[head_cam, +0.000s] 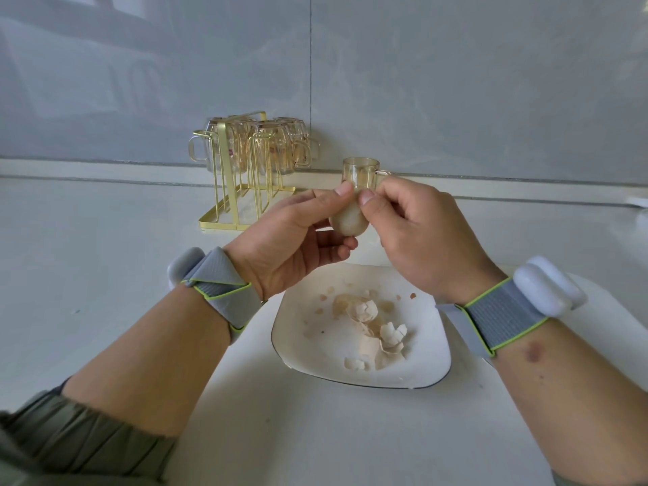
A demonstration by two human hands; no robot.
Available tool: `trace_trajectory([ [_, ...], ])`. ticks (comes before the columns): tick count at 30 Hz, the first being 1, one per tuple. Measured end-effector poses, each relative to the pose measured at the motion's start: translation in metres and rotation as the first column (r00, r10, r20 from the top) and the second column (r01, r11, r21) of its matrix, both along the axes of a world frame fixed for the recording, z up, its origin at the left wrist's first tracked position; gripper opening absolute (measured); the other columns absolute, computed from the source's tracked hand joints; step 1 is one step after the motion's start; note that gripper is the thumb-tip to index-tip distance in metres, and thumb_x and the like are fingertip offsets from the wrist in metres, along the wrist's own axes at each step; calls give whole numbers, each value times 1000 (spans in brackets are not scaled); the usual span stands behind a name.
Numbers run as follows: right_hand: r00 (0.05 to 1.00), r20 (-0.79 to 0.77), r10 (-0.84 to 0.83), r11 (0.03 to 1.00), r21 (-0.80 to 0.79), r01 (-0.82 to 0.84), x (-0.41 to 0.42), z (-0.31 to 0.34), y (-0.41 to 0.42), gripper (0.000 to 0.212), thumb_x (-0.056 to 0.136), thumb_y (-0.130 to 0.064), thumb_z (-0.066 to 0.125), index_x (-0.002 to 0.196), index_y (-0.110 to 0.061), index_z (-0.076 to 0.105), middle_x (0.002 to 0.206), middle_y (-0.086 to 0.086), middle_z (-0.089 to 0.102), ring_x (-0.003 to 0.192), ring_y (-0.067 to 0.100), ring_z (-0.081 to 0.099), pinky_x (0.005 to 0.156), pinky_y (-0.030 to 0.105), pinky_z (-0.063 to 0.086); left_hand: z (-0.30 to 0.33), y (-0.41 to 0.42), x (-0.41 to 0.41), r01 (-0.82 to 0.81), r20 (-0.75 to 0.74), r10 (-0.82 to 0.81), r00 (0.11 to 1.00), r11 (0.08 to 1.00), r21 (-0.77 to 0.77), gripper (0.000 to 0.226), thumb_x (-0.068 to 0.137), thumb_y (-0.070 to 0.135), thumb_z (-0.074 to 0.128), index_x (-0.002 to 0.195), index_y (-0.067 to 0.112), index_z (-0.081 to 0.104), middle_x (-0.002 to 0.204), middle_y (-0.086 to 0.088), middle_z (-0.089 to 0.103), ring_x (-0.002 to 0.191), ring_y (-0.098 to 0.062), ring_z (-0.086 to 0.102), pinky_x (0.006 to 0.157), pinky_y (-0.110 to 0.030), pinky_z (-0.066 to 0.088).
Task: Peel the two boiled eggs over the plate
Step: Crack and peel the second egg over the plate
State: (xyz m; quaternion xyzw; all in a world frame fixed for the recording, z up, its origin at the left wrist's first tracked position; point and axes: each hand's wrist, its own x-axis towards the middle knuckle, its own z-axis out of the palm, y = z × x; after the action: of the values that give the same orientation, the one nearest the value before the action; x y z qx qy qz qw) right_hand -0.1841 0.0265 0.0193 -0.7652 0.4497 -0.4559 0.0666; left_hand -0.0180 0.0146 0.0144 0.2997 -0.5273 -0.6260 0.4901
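Left fingers (345, 243) curled under and around the egg (349, 221), thumb pressed at its top; egg held upright between both hands, above the far edge of the plate (433, 359). Right fingers (368, 197) bent, thumb and forefinger pinching at the egg's upper end. Below, broken shell pieces (377, 331) scattered on the plate, on the white counter (105, 275). Behind, a glass cup (361, 171) and a gold rack (242, 205) of cups.

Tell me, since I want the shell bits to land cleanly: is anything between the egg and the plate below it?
Nothing visible. The egg, held by the left hand and right hand, hangs above the plate's far edge; only open air lies between them.
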Motion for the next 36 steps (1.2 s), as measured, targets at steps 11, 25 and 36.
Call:
trace_trajectory([
  [11, 998, -41, -49, 998, 29, 50, 2, 0, 1, 36, 97, -26, 46, 63, -20, 37, 50, -4, 43, 52, 18, 41, 49, 34, 31, -2, 0, 0, 31, 11, -31, 999, 999, -35, 35, 81, 26, 67, 105, 1, 59, 90, -15, 61, 67, -25, 63, 63, -29, 55],
  [25, 983, -164, -86, 996, -19, 84, 2, -1, 1, 32, 91, -19, 47, 61, -21, 35, 51, -3, 40, 54, 22, 40, 51, 31, 30, -4, -2, 0, -56, 74, 60, 995, 997, -53, 33, 81, 24, 69, 102, 6, 52, 73, -8, 64, 59, -23, 59, 55, -27, 50],
  [36, 983, -161, -84, 996, -16, 82, 1, -1, 1, 30, 92, -20, 47, 63, -16, 39, 56, -2, 46, 59, 25, 45, 54, 39, 41, -3, -4, 2, -96, 98, 96, 991, 995, -3, 19, 93, 24, 53, 91, 8, 63, 70, -8, 63, 57, -20, 48, 59, -30, 42],
])
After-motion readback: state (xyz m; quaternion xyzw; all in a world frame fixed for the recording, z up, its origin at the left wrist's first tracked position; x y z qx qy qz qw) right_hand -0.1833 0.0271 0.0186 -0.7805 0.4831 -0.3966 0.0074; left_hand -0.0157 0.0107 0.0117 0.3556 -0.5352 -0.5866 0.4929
